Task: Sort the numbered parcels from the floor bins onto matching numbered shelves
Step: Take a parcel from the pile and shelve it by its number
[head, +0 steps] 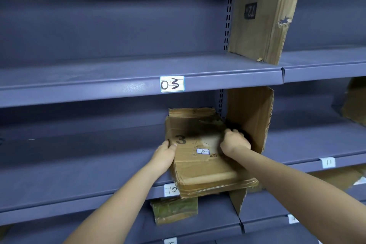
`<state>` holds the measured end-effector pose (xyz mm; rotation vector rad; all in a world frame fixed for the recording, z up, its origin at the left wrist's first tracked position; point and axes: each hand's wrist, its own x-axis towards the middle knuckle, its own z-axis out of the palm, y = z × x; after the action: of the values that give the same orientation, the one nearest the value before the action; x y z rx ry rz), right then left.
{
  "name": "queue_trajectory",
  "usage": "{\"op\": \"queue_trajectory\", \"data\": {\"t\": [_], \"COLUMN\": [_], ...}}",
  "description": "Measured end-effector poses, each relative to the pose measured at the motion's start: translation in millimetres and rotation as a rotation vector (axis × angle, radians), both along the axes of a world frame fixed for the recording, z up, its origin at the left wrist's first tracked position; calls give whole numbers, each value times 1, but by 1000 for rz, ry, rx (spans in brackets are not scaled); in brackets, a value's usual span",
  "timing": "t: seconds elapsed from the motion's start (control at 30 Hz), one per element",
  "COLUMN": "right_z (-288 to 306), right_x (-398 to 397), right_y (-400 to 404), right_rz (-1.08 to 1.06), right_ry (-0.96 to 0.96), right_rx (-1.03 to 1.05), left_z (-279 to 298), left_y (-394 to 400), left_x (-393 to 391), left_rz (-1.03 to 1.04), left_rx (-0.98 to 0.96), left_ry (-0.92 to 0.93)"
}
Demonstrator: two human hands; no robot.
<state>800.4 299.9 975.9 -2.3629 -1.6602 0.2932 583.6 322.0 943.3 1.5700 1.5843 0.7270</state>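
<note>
A flat, worn cardboard parcel (200, 156) with a small white label reading 10 and a printed 3 lies on the blue shelf tagged 10 (171, 190), its near end overhanging the shelf's front edge. My left hand (165, 153) holds its left edge, thumb on top. My right hand (234, 141) grips its right edge, fingers curled over the top. The shelf tagged 03 (172, 83) runs just above.
A cardboard divider (251, 117) stands upright right of the parcel. Another tall cardboard sheet (263, 16) stands on the 03 shelf level. A taped parcel (174, 211) lies on the shelf below. A tag 11 (328, 162) marks the bay to the right.
</note>
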Motion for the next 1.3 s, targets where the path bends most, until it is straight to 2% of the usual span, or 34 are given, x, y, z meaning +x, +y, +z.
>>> {"op": "queue_trajectory", "data": {"t": [0.17, 0.4, 0.57, 0.77, 0.93, 1.03, 1.3], "right_z": [6, 30, 54, 71, 68, 61, 42], "right_x": [3, -6, -7, 9, 56, 96, 218], "right_y": [-1, -18, -52, -125, -186, -218, -309], "right_rz": [67, 160, 268, 378, 322, 256, 34], "right_ry": [103, 181, 146, -19, -170, -227, -386], "right_rx": [-46, 65, 151, 286, 318, 290, 168], "left_z": [9, 46, 75, 92, 98, 100, 91], "left_y": [-4, -22, -50, -86, -127, -150, -209], "left_x": [1, 4, 17, 57, 111, 153, 285], "left_rz": [-13, -14, -159, -394, -590, -696, -974], "left_rx": [17, 158, 280, 459, 740, 876, 953], "left_ry": [61, 112, 203, 323, 458, 464, 547]}}
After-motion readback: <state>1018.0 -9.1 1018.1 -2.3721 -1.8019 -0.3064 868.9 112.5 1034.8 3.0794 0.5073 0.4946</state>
